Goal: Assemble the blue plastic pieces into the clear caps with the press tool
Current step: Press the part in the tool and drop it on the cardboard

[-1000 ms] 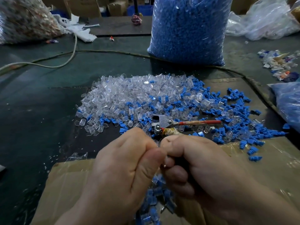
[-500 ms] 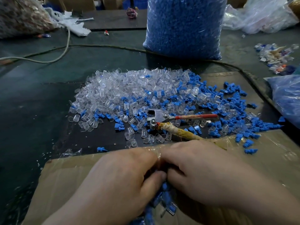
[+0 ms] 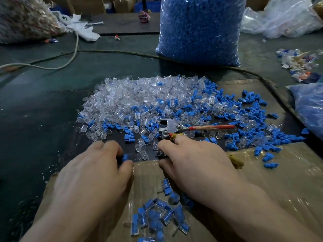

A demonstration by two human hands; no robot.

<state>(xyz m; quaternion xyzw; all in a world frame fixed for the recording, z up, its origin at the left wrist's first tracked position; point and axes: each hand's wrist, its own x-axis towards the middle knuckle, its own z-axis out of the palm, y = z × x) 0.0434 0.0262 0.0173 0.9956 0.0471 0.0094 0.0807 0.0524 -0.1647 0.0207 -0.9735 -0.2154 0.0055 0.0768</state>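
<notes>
A heap of clear caps (image 3: 132,98) lies mid-table, with loose blue pieces (image 3: 244,109) mixed in and spread to its right. The metal press tool (image 3: 172,126) lies at the heap's near edge, its red handle pointing right. My left hand (image 3: 97,172) pinches one blue piece (image 3: 125,157) between thumb and fingers at the cardboard's far edge. My right hand (image 3: 195,163) lies over the tool's wrapped lower handle, and its thumb and forefinger close on a small clear cap (image 3: 160,153). Several assembled blue-in-clear pieces (image 3: 157,215) lie between my wrists.
Taped cardboard (image 3: 271,180) covers the near table. A tall bag of blue pieces (image 3: 199,28) stands behind the heap. A cable (image 3: 52,67) crosses the dark table. Another plastic bag (image 3: 309,105) sits at the right edge, with scraps (image 3: 297,65) beyond it.
My hands were joined together, dropped to the assembled pile, then parted and moved forward. The left now pinches a blue piece; the right reaches over the tool's handle to a cap.
</notes>
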